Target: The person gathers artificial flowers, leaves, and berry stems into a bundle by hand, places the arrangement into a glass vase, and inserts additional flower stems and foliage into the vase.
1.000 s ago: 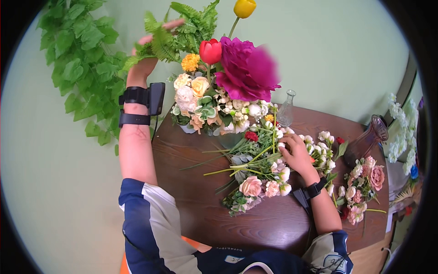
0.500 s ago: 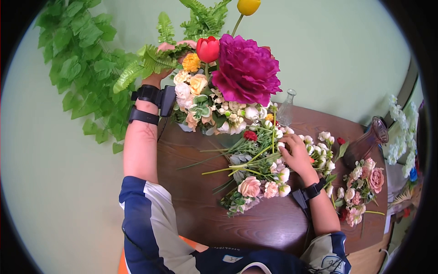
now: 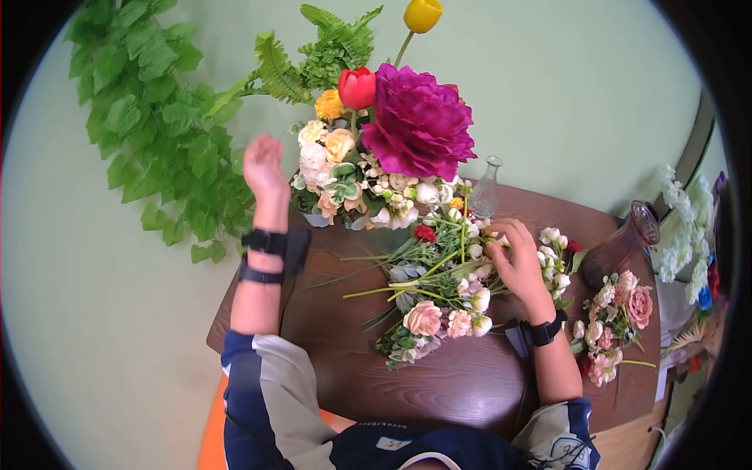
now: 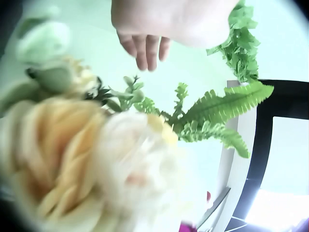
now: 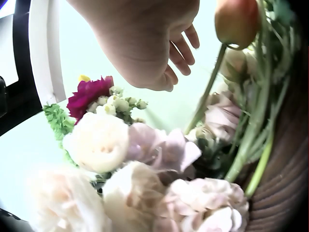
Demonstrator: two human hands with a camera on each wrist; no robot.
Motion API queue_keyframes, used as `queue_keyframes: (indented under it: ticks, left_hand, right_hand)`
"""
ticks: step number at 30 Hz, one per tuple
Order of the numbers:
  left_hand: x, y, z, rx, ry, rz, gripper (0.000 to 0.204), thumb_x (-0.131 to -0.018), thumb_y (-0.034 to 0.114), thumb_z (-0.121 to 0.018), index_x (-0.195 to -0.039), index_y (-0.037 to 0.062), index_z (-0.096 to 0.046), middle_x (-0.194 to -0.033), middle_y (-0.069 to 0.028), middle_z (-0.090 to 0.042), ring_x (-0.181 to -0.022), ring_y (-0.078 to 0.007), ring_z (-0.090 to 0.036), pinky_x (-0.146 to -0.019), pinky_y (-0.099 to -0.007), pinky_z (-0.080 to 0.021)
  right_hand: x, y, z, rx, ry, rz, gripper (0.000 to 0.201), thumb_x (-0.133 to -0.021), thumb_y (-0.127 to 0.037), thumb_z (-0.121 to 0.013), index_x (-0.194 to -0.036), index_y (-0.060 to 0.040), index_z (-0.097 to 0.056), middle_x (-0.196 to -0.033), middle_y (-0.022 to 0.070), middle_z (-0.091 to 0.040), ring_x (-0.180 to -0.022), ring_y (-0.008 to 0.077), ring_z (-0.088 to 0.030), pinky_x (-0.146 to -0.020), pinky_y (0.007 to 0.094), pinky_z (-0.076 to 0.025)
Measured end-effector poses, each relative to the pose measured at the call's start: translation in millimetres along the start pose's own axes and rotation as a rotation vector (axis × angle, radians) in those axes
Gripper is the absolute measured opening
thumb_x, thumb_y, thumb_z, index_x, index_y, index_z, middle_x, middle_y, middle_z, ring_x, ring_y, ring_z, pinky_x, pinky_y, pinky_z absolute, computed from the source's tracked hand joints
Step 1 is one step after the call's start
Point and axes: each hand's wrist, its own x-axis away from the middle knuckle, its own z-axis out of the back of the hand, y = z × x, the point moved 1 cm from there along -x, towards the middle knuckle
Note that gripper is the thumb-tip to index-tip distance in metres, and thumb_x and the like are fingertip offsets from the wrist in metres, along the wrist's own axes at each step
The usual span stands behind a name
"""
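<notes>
Left of the flower arrangement, my left hand [image 3: 265, 160] is raised beside the cream roses [image 3: 313, 160] with nothing in it. Its fingers [image 4: 141, 53] hang loosely in the left wrist view, above green fern fronds [image 4: 217, 104]. The arrangement carries a large purple peony [image 3: 419, 121], a red tulip [image 3: 358, 88], a yellow tulip [image 3: 423, 14] and ferns [image 3: 337, 51] at its back left. My right hand [image 3: 518, 262] lies over loose flower stems [image 3: 427, 274] and white buds, fingers relaxed. In the right wrist view, an orange tulip [image 5: 236, 21] stands beside that hand.
Loose pink roses [image 3: 424, 319] lie on the brown table [image 3: 352, 376], with another pink bunch [image 3: 615, 325] at the right. A clear glass vase [image 3: 486, 188] and a tilted purple glass vase [image 3: 623, 247] stand behind. Ivy [image 3: 164, 133] hangs on the left wall.
My left hand has come away from the fern fronds and moved down toward me. The fronds that drooped over the hand now stand higher. My right hand has hardly moved.
</notes>
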Motion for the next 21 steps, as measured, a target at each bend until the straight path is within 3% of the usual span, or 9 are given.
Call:
queue_keyframes:
  ticks: [3,5,6,7,9,10,12,15,21]
  left_hand:
    - [56.5,-19.7,28.9,-0.132,-0.178,-0.048,0.019,-0.082,0.004,-0.036,-0.091,0.0027,-0.052,-0.075,-0.0024,-0.048,-0.071,-0.0134,-0.042,-0.066,-0.0265,-0.037]
    - [84.7,-40.4,44.0,-0.105,-0.125,0.208,0.020,-0.081,-0.002,-0.036,-0.093,0.0039,-0.051,-0.078,-0.0013,-0.049,-0.067,-0.0106,-0.044,-0.063,-0.0220,-0.036]
    - [107.6,-47.3,47.3,-0.232,-0.023,0.114,0.024,-0.080,-0.005,-0.036,-0.098,0.0051,-0.049,-0.087,-0.0018,-0.051,-0.072,-0.0110,-0.047,-0.065,-0.0216,-0.038]
    - [120.2,-38.3,49.4,-0.260,-0.119,0.307,0.037,-0.079,-0.005,-0.037,-0.113,0.0020,-0.046,-0.106,-0.0056,-0.053,-0.093,-0.0156,-0.052,-0.080,-0.0243,-0.041]
    - [133.9,-38.3,45.9,-0.193,-0.447,0.373,0.044,-0.089,0.014,-0.054,-0.130,0.0041,-0.039,-0.118,-0.0082,-0.053,-0.118,-0.0236,-0.046,-0.099,-0.0340,-0.038]
    - [134.1,-43.8,49.8,-0.191,-0.453,0.375,0.044,-0.089,0.014,-0.054,-0.130,0.0041,-0.039,-0.118,-0.0082,-0.053,-0.118,-0.0236,-0.046,-0.099,-0.0340,-0.038]
    - [134.7,-61.1,56.2,-0.580,-0.850,0.172,0.071,-0.075,0.022,-0.076,-0.131,0.0007,-0.038,-0.124,-0.0094,-0.051,-0.117,-0.0228,-0.046,-0.100,-0.0340,-0.037]
    - [134.1,-51.1,31.3,-0.910,-0.933,0.308,0.093,-0.055,0.036,-0.088,-0.128,-0.0040,-0.044,-0.122,-0.0117,-0.055,-0.114,-0.0226,-0.052,-0.097,-0.0341,-0.040]
    - [144.9,-85.5,20.9,-1.026,-0.792,0.419,0.076,-0.062,0.021,-0.086,-0.124,-0.0028,-0.048,-0.122,-0.0098,-0.054,-0.109,-0.0184,-0.053,-0.097,-0.0323,-0.041]
  right_hand:
    - [-3.9,-26.6,24.3,-0.086,-0.081,0.013,0.027,-0.077,-0.010,-0.066,-0.103,-0.0035,-0.060,-0.099,0.0151,-0.061,-0.096,0.0354,-0.057,-0.086,0.0415,-0.044]
    - [-1.6,-47.5,36.0,-0.124,-0.293,0.150,0.030,-0.078,-0.016,-0.068,-0.104,-0.0033,-0.060,-0.098,0.0148,-0.062,-0.096,0.0343,-0.058,-0.086,0.0411,-0.045]
    - [-0.8,-60.7,41.7,-0.109,-0.360,0.170,0.034,-0.078,-0.022,-0.069,-0.104,-0.0031,-0.060,-0.101,0.0142,-0.062,-0.097,0.0333,-0.058,-0.086,0.0407,-0.045]
    - [2.2,-70.1,44.5,-0.101,-0.403,0.208,0.037,-0.077,-0.023,-0.070,-0.106,-0.0036,-0.060,-0.104,0.0130,-0.062,-0.101,0.0322,-0.057,-0.089,0.0409,-0.044]
    - [8.6,-80.1,44.5,-0.136,-0.525,0.287,0.046,-0.074,-0.025,-0.073,-0.112,-0.0051,-0.058,-0.113,0.0124,-0.060,-0.108,0.0312,-0.054,-0.093,0.0409,-0.041]
    - [12.9,-85.0,44.6,-0.133,-0.521,0.284,0.046,-0.074,-0.025,-0.073,-0.112,-0.0051,-0.058,-0.113,0.0124,-0.060,-0.108,0.0312,-0.054,-0.093,0.0409,-0.041]
    - [22.7,-94.0,43.6,-0.129,-0.679,0.287,0.063,-0.067,-0.028,-0.077,-0.122,-0.0070,-0.053,-0.123,0.0115,-0.055,-0.118,0.0297,-0.049,-0.099,0.0413,-0.037]
    - [32.4,-100.2,32.8,-0.080,-0.717,0.346,0.079,-0.060,-0.029,-0.081,-0.128,-0.0085,-0.048,-0.130,0.0111,-0.050,-0.124,0.0284,-0.044,-0.102,0.0419,-0.033]
    - [46.1,-92.4,4.8,0.056,-0.687,0.361,0.081,-0.057,-0.026,-0.082,-0.129,-0.0167,-0.047,-0.130,0.0096,-0.049,-0.125,0.0289,-0.042,-0.101,0.0440,-0.032]
